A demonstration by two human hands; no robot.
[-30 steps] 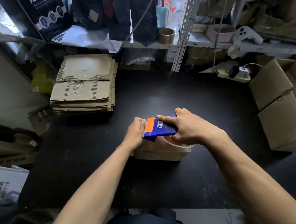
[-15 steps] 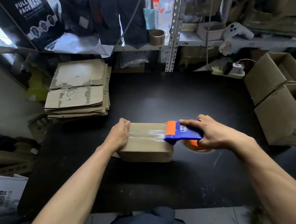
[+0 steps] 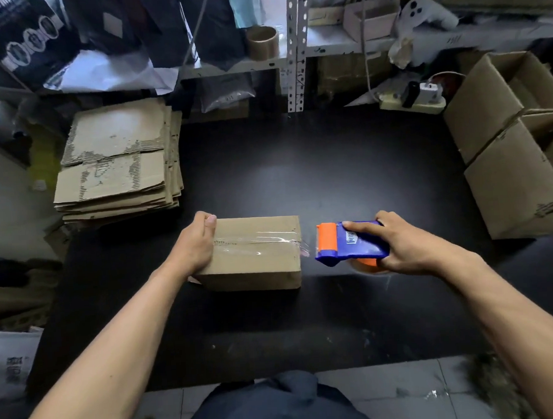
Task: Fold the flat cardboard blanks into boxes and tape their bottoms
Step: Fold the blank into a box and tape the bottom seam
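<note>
Cardboard blanks [image 3: 119, 163] lie stacked flat at the far left of the black table [image 3: 347, 173], well apart from both hands and nearer the left one. Right of that stack, close to the table's front edge, sits the folded box [image 3: 255, 255], its long axis running left to right across the person. The left hand [image 3: 195, 245] grips the box's left end, fingers curled over the far top edge and the thumb lying on the upper face. A strip of clear tape [image 3: 261, 242] runs along that long axis over the seam, and its loose end hangs off the right edge of the box. Just beside that end, apart from the cardboard, is the blue and orange tape dispenser [image 3: 350, 242], its orange nose pointing at the box. The right hand [image 3: 405, 244] holds it from above, fingers wrapped over the body and the index finger stretched along the top. Whether the tape is already cut cannot be told. Further right, finished boxes [image 3: 516, 171] stand at the table's edge, nearer the right hand, so I judge the taped box would go that way.
</note>
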